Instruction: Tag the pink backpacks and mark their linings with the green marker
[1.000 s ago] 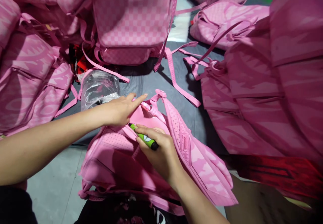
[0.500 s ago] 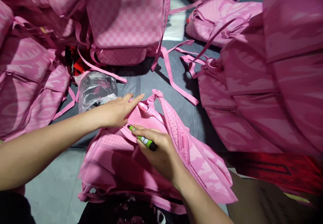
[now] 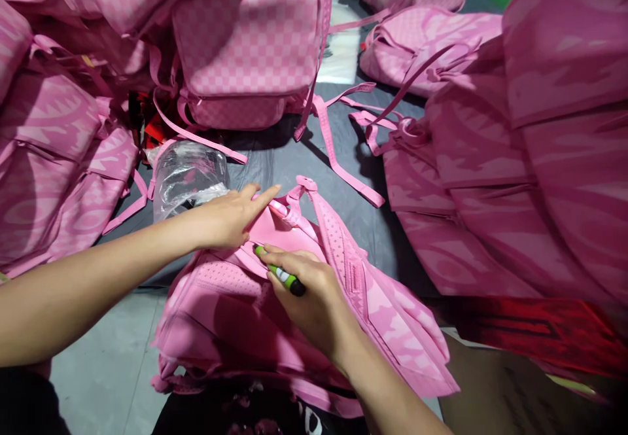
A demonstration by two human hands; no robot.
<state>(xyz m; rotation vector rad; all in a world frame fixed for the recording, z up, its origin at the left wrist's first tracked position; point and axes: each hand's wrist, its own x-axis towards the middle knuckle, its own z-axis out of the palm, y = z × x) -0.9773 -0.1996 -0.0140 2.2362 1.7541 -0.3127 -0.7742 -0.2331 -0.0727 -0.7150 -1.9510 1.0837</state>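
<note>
A pink backpack [image 3: 216, 317] rests across my lap, its strap side toward me and a camouflage-patterned panel off to the right. My left hand [image 3: 230, 219] grips its upper edge, thumb on the near side and the forefinger stretched over the top. My right hand [image 3: 309, 291] is closed around a green marker pen [image 3: 283, 278] with a black end. The pen's far end points at the pink fabric just below my left thumb; I cannot tell whether it touches. A padded mesh strap [image 3: 338, 239] runs down to the right of both hands.
Pink camouflage backpacks stand in a row [image 3: 490, 193] on the right, with others [image 3: 53, 134] on the left. A checkered backpack [image 3: 250, 42] stands behind, loose straps trailing over the dark table cover [image 3: 275, 154]. A clear plastic bag [image 3: 189, 173] lies beyond my left wrist.
The marker and my right fingers have shifted very slightly right and down. My left hand keeps its place on the backpack. The view has tilted a little.
</note>
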